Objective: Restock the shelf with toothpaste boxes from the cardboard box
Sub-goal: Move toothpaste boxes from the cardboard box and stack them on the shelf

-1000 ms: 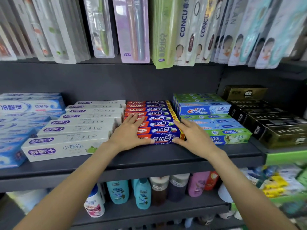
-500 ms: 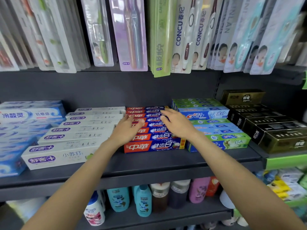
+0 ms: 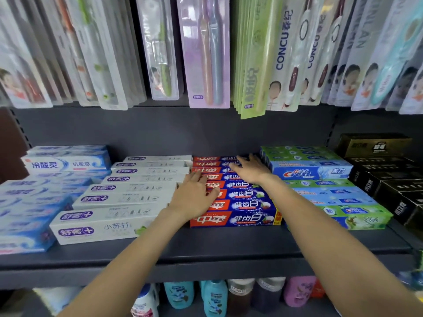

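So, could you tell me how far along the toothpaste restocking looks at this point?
The red-and-blue toothpaste boxes already fill their row on the shelf. The left hand and right hand lie flat on them, apparently squaring them up. The cardboard box is out of view, so what remains is unclear.

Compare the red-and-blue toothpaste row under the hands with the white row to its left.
The red-and-blue toothpaste boxes have both hands on them: left hand flat near the front, right hand flat further back. The white toothpaste boxes are untouched. The white row's front box sits nearer the shelf edge and is angled. Both rows lie flat, stepped front to back.
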A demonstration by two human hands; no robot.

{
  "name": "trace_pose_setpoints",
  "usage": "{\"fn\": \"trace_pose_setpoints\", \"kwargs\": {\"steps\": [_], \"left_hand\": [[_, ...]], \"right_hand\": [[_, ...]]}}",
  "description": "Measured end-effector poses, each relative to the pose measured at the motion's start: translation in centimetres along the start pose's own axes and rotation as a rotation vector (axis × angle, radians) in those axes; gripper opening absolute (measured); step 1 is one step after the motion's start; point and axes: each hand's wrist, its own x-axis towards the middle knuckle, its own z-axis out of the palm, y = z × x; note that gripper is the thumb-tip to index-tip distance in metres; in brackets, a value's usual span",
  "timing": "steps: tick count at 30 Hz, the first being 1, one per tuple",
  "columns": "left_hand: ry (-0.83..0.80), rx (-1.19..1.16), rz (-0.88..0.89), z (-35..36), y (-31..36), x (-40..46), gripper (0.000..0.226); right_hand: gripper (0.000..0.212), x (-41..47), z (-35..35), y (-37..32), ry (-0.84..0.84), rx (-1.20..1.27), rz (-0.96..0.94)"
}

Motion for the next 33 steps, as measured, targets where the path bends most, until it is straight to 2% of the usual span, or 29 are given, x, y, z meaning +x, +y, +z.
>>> {"fn": "trace_pose_setpoints", "kwargs": {"steps": [4, 18, 23, 25, 28, 30, 33], "left_hand": [[-0.132, -0.070, -0.011, -0.2, 0.5, 0.3, 0.072], [-0.126, -0.131, -0.001, 0.8, 0.0, 0.6, 0.076], [-0.115, -0.127, -0.010, 0.9, 0.1, 0.7, 0.077], [-0.056, -0.083, -0.006, 0.6, 0.2, 0.5, 0.069], [0.218, 0.047, 0.141, -1.1, 0.6, -1.5, 0.044], [0.378, 0.033, 0.209, -3.1, 0.1, -4.0, 0.036], [0.487, 0.007, 0.289, -5.9, -4.2, -8.0, 0.042]], "right_hand": [[0.065, 0.1, 0.1, 0.1, 0.013, -0.005, -0.011], [0.063, 0.2, 0.3, 0.0, 0.010, 0.011, -0.009], [0.050, -2.5, -0.3, -0.9, 0.311, 0.031, -0.138], [0.045, -5.3, -0.7, -1.4, 0.355, 0.033, -0.228], [0.040, -10.1, -1.4, -2.3, 0.364, 0.010, -0.335], [0.036, -12.9, -2.1, -3.1, 0.364, 0.048, -0.415], [0.032, -15.5, -2.6, -4.6, 0.330, 0.107, -0.498]]}}
